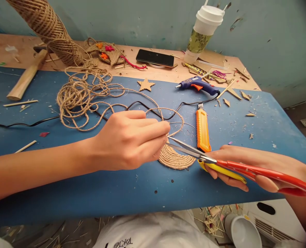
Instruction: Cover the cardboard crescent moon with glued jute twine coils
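My left hand (134, 141) is closed in a pinch on the twine, over a flat crescent-shaped piece covered in rows of twine (177, 161); the fingers hide its left end. A loop of jute twine (183, 124) runs from these fingertips toward a loose tangle (74, 98). In my right hand (276, 162) are scissors (230, 165) with red handles, their slightly parted blades reaching to the left fingertips. A yellow strip (227, 172) shows below the red handle; whether it belongs to the scissors I cannot tell.
An orange utility knife (203, 129) lies beyond the scissors. Farther back are a blue glue gun (198, 85) with a black cord, a cardboard star (146, 84), a phone (155, 58), a lidded cup (203, 32), a twine spool (52, 34) and a hammer (29, 74).
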The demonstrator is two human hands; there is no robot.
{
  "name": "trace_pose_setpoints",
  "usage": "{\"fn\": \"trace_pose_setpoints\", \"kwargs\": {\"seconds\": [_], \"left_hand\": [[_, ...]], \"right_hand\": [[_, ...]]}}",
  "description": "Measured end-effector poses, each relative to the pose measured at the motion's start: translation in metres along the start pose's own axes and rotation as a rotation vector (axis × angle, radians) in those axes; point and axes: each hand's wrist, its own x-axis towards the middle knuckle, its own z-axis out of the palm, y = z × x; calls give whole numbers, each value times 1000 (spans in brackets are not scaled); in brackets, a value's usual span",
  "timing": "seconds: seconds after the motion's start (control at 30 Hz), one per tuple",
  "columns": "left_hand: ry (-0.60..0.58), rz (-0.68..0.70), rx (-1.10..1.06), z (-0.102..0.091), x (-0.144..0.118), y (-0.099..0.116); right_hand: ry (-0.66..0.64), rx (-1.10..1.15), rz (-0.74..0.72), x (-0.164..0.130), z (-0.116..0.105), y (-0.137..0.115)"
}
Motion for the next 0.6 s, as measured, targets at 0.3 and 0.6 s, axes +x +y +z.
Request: {"fn": "trace_pose_setpoints", "kwargs": {"seconds": [0.3, 0.6], "left_hand": [[85, -309, -268, -5, 8, -17], [-66, -253, -658, -14, 9, -1]], "right_hand": [[-58, 7, 67, -4, -1, 4], [-110, 38, -26, -7, -2, 14]]}}
